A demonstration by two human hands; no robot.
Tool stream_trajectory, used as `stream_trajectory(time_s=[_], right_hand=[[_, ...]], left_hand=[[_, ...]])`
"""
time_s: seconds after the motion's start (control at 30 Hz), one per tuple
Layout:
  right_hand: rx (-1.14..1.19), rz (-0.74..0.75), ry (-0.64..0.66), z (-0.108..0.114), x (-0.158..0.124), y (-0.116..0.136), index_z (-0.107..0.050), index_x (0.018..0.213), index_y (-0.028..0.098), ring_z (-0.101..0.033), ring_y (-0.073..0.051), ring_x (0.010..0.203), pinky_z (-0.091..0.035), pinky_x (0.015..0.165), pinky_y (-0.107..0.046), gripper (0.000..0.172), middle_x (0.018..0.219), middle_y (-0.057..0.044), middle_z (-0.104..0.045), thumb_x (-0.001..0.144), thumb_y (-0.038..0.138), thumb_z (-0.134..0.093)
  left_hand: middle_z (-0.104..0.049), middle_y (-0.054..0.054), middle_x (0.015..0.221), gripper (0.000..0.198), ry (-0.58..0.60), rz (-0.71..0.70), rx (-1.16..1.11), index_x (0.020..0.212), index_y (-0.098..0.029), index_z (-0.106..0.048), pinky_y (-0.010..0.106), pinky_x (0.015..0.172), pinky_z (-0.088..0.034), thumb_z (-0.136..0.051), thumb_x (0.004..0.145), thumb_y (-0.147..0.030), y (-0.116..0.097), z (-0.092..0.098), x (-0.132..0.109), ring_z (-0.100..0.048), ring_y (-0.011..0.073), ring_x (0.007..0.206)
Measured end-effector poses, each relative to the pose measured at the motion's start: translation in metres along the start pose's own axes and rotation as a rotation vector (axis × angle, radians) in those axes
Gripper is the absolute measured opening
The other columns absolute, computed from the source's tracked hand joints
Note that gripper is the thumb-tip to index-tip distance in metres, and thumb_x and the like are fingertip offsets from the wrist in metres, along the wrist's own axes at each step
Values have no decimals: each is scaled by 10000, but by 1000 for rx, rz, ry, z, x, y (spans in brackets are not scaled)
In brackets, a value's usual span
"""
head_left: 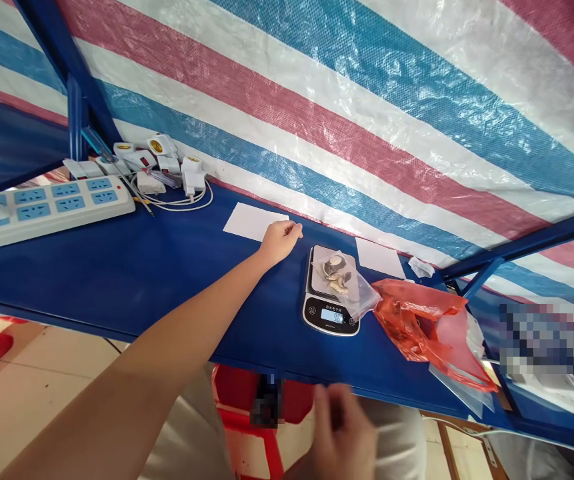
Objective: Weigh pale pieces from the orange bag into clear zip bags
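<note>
My left hand rests in a loose fist over the right end of a blank white card; no object shows in it. Right of that hand, a kitchen scale stands on the blue table, its lit display reading roughly 9.6. On its plate lies a clear plastic bag with dark and pale dried pieces that look like mushrooms. My right hand is in front of the table edge, above my lap. Its fingers look curled but are smeared by motion, and nothing can be made out in them.
A crumpled red plastic bag lies right of the scale, with clear bags under it. Behind are another white card and crumpled paper. A power strip and white adapters with a cable sit left. Striped sheeting hangs behind.
</note>
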State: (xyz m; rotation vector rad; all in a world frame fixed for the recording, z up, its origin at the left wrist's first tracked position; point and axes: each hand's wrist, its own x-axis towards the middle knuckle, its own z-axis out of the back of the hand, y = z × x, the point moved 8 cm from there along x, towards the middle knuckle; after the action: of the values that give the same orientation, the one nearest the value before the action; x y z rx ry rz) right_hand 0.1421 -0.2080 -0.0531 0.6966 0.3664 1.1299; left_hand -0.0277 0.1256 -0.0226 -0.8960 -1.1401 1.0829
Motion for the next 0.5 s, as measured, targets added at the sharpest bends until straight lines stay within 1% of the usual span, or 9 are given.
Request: stream_trajectory(time_s=[0.07, 0.1, 0.13, 0.17, 0.23, 0.27, 0.33, 0.43, 0.5], right_hand=[[30, -63, -220, 56, 36, 15, -614, 945, 234, -661, -209, 668, -486, 657, -296, 394, 762, -16, -703, 946, 627, -584], [31, -84, -271, 72, 58, 22, -606, 1041, 230, -687, -227, 730, -498, 708, -320, 422, 891, -51, -745, 938, 639, -587], [-3, -90, -247, 78, 82, 29, -607, 1095, 231, -700, -240, 769, -496, 739, -340, 448, 985, -75, -758, 940, 650, -569], [-45, -94, -216, 79, 105, 35, -620, 1083, 233, -703, -253, 786, -487, 747, -356, 451, 1002, -87, -759, 948, 655, -536], [-97, -90, -184, 73, 144, 45, -615, 1075, 226, -701, -271, 777, -476, 733, -370, 443, 968, -93, -758, 901, 634, -595], [-119, -68, -180, 68, 159, 52, -615, 1051, 223, -696, -274, 768, -472, 723, -370, 415, 926, -90, -755, 876, 599, -628], [-161, 13, -228, 63, 181, 70, -622, 1006, 219, -682, -267, 733, -469, 712, -369, 336, 865, -80, -745, 856, 519, -645], [-254, 235, -350, 71, 196, 119, -656, 993, 217, -655, -248, 678, -471, 714, -380, 263, 844, -72, -731, 897, 450, -580], [-323, 440, -350, 77, 201, 166, -675, 1030, 219, -664, -254, 706, -484, 735, -390, 263, 874, -75, -734, 911, 429, -570]], left_hand=[[-436, -31, 515, 360, 0, -2, 1, 677, -189, -670, 306, 599, -357, -519, 933, -393, 0, -1, 0, -470, 143, 544], [-444, -29, 517, 361, 0, -5, 2, 676, -190, -669, 307, 604, -361, -517, 936, -390, 0, -1, -1, -474, 144, 548], [-451, -29, 519, 362, -1, -8, 4, 675, -191, -668, 307, 607, -364, -515, 938, -387, -1, -1, -1, -477, 145, 550], [-456, -28, 520, 363, -3, -12, 5, 673, -191, -666, 307, 609, -367, -514, 940, -384, -1, -1, -1, -481, 147, 553], [-473, -25, 524, 366, -7, -16, 8, 673, -192, -665, 305, 613, -375, -512, 943, -385, -1, -1, -1, -495, 150, 561], [-488, -23, 531, 368, -10, -16, 10, 676, -191, -666, 304, 617, -381, -510, 946, -386, -1, 0, -1, -506, 152, 569], [-529, -14, 556, 371, -18, -12, 17, 682, -190, -667, 303, 631, -394, -502, 953, -382, -1, 1, 0, -532, 154, 590], [-586, 2, 601, 374, -27, -2, 41, 678, -191, -657, 304, 653, -409, -487, 963, -363, 0, 3, 0, -561, 159, 623], [-613, 14, 629, 376, -20, 0, 65, 662, -196, -635, 309, 658, -411, -487, 966, -360, 0, 3, -1, -572, 166, 642]])
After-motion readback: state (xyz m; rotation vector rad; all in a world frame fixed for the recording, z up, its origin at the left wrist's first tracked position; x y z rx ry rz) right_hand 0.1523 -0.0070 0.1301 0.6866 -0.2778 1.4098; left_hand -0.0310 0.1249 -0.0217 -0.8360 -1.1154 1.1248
